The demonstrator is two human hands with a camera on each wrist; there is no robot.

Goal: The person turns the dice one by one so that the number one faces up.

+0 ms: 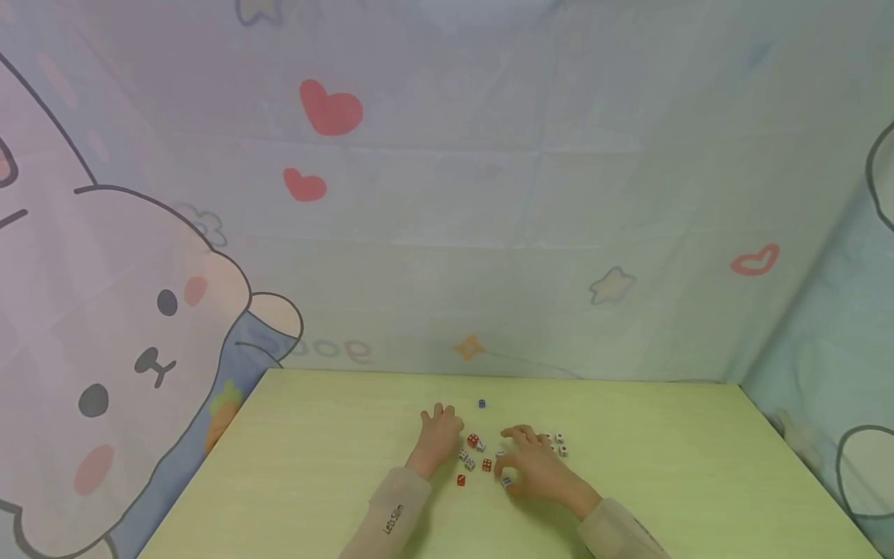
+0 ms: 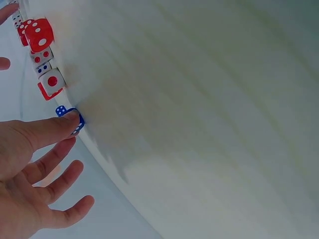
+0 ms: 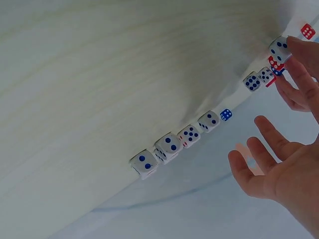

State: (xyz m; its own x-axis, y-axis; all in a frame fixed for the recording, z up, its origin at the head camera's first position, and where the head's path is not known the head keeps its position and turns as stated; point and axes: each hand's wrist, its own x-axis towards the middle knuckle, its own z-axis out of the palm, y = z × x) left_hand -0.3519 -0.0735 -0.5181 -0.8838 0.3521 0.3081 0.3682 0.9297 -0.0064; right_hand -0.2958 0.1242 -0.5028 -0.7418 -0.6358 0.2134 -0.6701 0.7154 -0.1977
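Between the thumb and index finger of my left hand point(image 1: 438, 436) is a blue die point(image 2: 79, 124), partly covered by the thumb in the left wrist view. The other fingers of that hand spread loosely. My right hand point(image 1: 541, 468) pinches a white die point(image 3: 279, 50) with thumb and index finger, low over the table, its other fingers held apart. Loose dice lie between the hands, among them a red die point(image 1: 486, 465), another red die point(image 1: 461, 480) and a white die point(image 1: 469, 464).
Several white dice point(image 1: 563, 450) sit together just beyond the right hand, partly hidden by it. A lone blue die point(image 1: 482, 404) lies farther back on the pale yellow table point(image 1: 314, 466). Behind the table hangs a printed cloth point(image 1: 447, 233).
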